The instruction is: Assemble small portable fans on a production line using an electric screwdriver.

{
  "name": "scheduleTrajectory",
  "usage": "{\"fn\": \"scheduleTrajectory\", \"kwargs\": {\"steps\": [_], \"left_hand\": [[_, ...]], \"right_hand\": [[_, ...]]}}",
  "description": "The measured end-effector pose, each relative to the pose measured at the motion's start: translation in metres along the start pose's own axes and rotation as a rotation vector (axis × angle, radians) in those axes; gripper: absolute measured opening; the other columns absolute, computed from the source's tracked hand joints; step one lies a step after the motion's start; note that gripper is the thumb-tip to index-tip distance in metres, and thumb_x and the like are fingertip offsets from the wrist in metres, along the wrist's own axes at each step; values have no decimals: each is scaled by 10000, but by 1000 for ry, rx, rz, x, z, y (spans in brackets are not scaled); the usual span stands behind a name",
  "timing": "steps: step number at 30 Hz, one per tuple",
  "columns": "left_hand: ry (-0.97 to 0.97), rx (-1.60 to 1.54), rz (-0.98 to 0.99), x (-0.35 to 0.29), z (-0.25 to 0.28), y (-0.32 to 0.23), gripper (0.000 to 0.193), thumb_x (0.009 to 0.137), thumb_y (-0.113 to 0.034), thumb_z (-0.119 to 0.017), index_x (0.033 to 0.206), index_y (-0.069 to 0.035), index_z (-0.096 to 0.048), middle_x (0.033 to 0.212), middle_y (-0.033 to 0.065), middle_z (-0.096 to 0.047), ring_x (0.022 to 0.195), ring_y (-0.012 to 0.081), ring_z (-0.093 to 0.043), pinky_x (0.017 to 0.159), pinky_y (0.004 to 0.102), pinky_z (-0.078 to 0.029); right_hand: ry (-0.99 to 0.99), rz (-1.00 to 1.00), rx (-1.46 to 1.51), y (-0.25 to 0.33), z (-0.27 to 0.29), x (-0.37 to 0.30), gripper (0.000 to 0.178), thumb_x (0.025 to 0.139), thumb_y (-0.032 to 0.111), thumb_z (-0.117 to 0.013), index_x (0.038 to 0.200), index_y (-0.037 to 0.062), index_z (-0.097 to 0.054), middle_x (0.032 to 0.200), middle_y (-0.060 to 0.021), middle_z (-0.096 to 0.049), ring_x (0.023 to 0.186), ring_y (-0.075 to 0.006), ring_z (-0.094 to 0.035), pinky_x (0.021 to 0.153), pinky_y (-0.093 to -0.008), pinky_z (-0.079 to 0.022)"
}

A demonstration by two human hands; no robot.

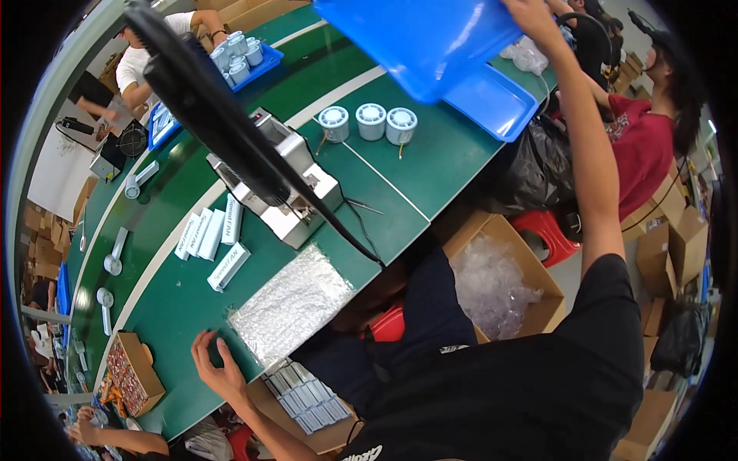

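Observation:
High at the right, my right hand [533, 21] grips the rim of a large blue plastic tray [415, 42], which is tilted above the green table. Under it, another blue tray [498, 104] lies at the table edge. My left hand [219, 370] is open over the near table edge, its fingers apart and holding nothing. Beside it lies a sheet of silvery bubble wrap [292, 306]. Three round white-and-grey housings [371, 121] stand in a row below the raised tray, two with short wires showing. Several pale printed handle pieces [228, 267] rest beyond the wrap.
A white-and-metal bench machine [296, 196] stands mid-table, with a thick black arm [207, 100] slanting over it. Cartons hold clear plastic bags [496, 288] and pale handles [307, 396]. A box of small parts [137, 374] sits at left. Co-workers sit around the curved conveyor.

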State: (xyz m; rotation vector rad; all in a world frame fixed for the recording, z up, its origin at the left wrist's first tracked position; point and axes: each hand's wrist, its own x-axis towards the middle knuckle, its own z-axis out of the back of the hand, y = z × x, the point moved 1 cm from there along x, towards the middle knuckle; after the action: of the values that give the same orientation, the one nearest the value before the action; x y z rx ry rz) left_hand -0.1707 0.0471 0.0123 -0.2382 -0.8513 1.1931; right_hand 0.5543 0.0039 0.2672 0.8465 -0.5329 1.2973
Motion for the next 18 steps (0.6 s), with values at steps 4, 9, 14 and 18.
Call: {"fn": "scheduleTrajectory", "kwargs": {"steps": [4, 9, 14, 18], "left_hand": [[13, -7, -43, -3, -3, 0, 182, 958, -67, -652, 1096, 46, -686, 1203, 208, -676, 1132, 363, -647, 1007, 428, -479], [76, -104, -187, 0, -15, -63, 173, 922, -9, -676, 1090, 27, -699, 1175, 190, -693, 1109, 331, -668, 1013, 400, -488], [210, -119, -308, -12, -42, -103, 190, 902, -16, -701, 1091, -20, -719, 1198, 161, -696, 1106, 344, -678, 988, 409, -510], [288, -85, -305, -31, -55, -104, 176, 912, -14, -703, 1086, -28, -727, 1224, 150, -689, 1132, 346, -680, 975, 405, -519]], "right_hand": [[56, 27, 9, -19, 23, -39, 380, 1010, 186, -577, 1321, -18, -657, 1133, -181, -732, 1014, -280, -680, 929, -366, -514], [217, 48, 32, -30, -6, -74, 406, 1030, 200, -582, 1384, 4, -611, 1192, -188, -725, 1093, -309, -692, 967, -394, -531], [329, 50, 211, -68, -42, -88, 394, 1085, 298, -548, 1434, 138, -636, 1270, -131, -723, 1105, -258, -695, 993, -354, -528], [442, -165, 426, -73, -84, -100, 412, 1071, 308, -578, 1440, 134, -635, 1281, -101, -697, 1101, -188, -667, 992, -335, -525]]}}
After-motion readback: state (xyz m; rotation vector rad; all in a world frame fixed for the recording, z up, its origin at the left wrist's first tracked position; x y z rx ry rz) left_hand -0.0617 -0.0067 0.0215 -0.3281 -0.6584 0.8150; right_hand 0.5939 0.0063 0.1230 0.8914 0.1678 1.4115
